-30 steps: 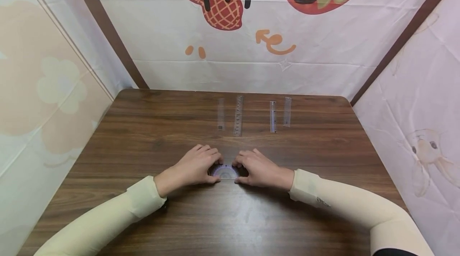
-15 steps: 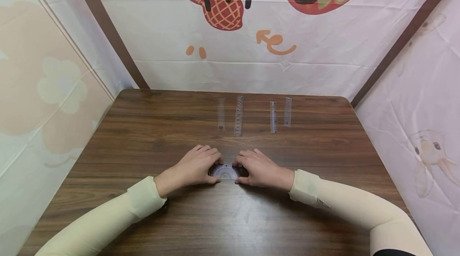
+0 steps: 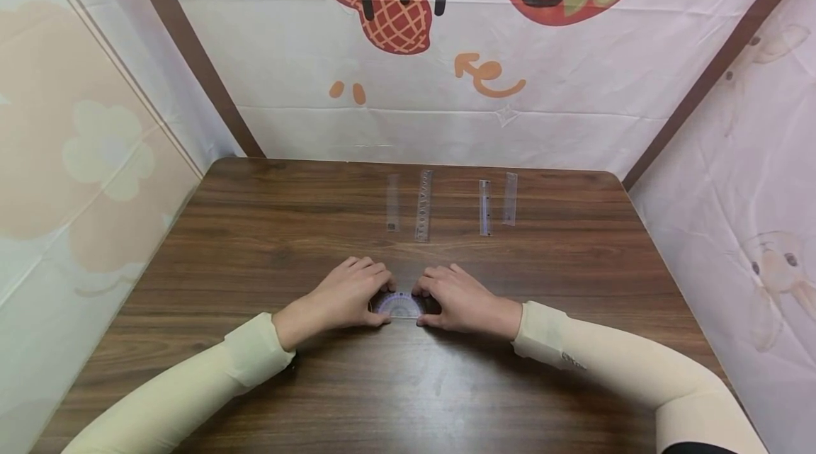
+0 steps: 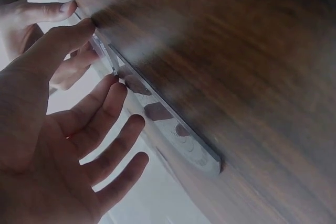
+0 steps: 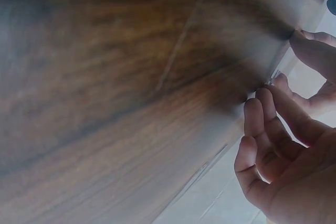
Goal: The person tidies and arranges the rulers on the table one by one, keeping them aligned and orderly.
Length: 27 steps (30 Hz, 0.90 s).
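Protractor (image 3: pixel 400 306): left hand (image 3: pixel 351 292) pinches one end, right hand (image 3: pixel 464 300) the other. I count four rulers (image 3: pixel 423 206) beyond it.

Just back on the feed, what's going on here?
A person's left hand and right hand hold a clear, half-round protractor by its two ends, straight edge toward the person, at a brown wood-grain tabletop. Farther back lie four clear, straight rulers, which neither hand touches.

Rt-side curtain (image 3: pixel 727 192) shifted, lower rabbit print (image 3: pixel 779 264) farther rt vs. before
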{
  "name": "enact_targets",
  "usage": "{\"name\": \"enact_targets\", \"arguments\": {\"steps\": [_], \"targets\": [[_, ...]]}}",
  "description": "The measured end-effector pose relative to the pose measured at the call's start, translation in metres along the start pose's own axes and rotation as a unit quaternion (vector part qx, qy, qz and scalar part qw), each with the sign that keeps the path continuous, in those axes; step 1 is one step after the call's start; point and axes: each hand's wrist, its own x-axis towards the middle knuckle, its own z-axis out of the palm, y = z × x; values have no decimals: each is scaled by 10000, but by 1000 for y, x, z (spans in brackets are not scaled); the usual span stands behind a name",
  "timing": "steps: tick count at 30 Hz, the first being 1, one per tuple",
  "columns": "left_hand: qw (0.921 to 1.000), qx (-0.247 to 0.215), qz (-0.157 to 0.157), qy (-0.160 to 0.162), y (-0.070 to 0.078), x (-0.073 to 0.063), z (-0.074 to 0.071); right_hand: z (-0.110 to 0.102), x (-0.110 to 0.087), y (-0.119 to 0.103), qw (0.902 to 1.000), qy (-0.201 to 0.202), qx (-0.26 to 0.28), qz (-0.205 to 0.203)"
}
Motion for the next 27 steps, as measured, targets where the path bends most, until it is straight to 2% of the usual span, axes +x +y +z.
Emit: {"name": "enact_targets", "arguments": {"steps": [20,27], "targets": [[9998,-186,-69,-35,1,-3,-1,1,-1,-1,9999,7,-105,-66],[9990,-405,-168,87,3,0,0,-4,-1,-2,9999,-26,149,-63]]}}
